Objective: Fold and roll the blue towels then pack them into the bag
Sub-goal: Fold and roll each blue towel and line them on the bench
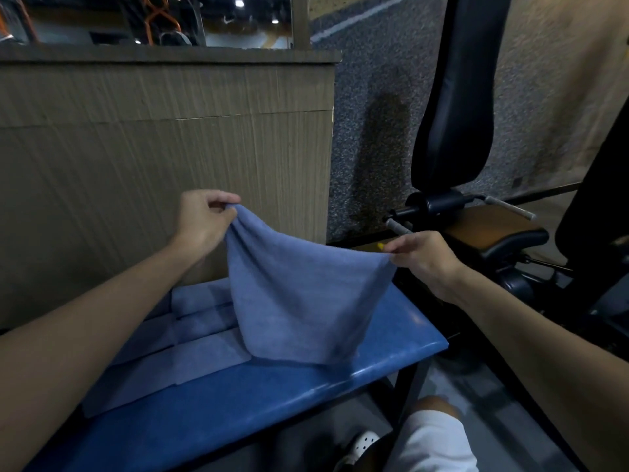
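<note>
A blue towel (303,301) hangs stretched in the air between my two hands, its lower edge touching the blue bench (306,390). My left hand (204,221) pinches its upper left corner. My right hand (425,257) pinches its right corner, a little lower. Behind and left of the hanging towel, several folded blue towels (204,338) lie in a stack on the bench. No bag is in view.
A brown wood-grain partition (163,148) stands close behind the bench. To the right is a black gym machine with an upright back pad (456,97) and a brown seat (490,226). My knee in white shorts (439,441) is below the bench's right end.
</note>
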